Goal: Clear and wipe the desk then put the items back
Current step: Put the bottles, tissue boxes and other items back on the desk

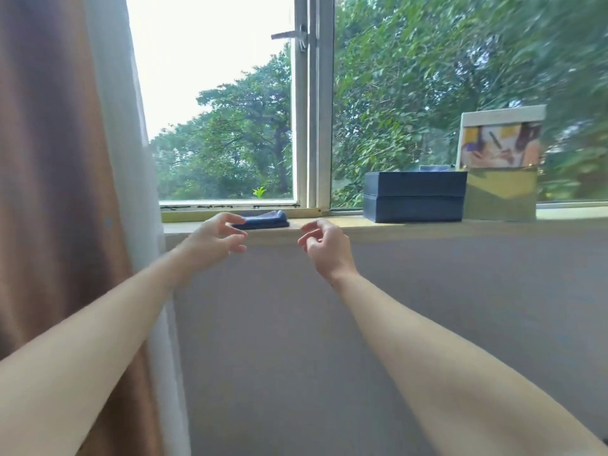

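Poised with empty, loosely curled left hand and right hand near blue cloth on windowsill, frame centre. Probably fetching it for wiping; next, pinch and lift.

Bright window with green trees outside, brown curtain at left, grey wall below sill

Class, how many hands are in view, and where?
2. The left hand is at the folded blue cloth on the sill; the right hand hovers just right of it. None appear hidden.
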Demonstrator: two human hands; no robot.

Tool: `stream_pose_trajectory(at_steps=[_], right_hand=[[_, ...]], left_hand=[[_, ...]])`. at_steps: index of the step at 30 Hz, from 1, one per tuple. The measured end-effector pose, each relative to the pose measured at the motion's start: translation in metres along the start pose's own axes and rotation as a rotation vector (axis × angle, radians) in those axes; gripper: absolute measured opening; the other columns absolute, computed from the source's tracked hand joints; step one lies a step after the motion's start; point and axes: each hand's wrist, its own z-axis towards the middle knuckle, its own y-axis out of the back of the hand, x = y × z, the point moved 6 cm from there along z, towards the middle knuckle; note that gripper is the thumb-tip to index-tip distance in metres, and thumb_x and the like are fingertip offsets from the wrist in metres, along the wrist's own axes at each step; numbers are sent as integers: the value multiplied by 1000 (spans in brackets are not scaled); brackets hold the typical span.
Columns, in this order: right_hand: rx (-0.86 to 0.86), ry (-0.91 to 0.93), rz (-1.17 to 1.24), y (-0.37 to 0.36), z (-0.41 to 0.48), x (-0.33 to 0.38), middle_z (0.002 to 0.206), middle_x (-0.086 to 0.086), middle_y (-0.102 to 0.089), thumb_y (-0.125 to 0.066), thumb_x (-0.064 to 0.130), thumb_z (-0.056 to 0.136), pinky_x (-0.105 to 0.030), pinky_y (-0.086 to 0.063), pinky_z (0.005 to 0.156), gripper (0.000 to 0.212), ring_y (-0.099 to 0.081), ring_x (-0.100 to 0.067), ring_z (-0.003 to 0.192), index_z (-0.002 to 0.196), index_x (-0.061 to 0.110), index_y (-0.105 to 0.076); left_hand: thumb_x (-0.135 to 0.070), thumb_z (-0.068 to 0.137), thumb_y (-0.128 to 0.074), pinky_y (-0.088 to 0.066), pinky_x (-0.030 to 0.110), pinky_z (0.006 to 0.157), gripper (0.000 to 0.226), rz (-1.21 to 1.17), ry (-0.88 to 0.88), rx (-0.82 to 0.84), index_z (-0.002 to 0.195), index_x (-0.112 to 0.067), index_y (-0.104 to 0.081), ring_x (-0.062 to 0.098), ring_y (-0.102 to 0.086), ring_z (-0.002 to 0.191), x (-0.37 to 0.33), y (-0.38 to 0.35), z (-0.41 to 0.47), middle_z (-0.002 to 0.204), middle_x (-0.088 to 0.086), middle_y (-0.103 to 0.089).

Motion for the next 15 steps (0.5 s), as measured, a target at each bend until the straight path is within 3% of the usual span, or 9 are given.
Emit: stream_pose_trajectory(at_steps=[4,10,15], right_hand=[[-116,-52,-90,69,7,-37,83,3,-72,-43,3,87,-31,-54,78,29,-66,-19,86,100,17,-65],[-257,-121,-177,152,15,-78,78,8,-68,-43,2,88,-22,-49,69,27,-65,-16,85,95,19,-63],[-294,-149,-199,190,36,-95,81,5,-69,-41,1,88,-23,-48,67,27,-64,-17,86,94,20,-60]], left_hand=[[-6,96,-53,-49,16,68,31,-62,-70,49,126,-13,-49,14,-66,82,-28,-61,38,114,7,-63],[-9,95,-57,-48,36,84,41,-123,-141,151,133,-11,-42,24,-66,91,-69,-145,82,119,11,-60],[-15,95,-58,-47,34,83,46,-126,-179,192,137,-14,-38,27,-62,103,-94,-197,114,123,6,-57]])
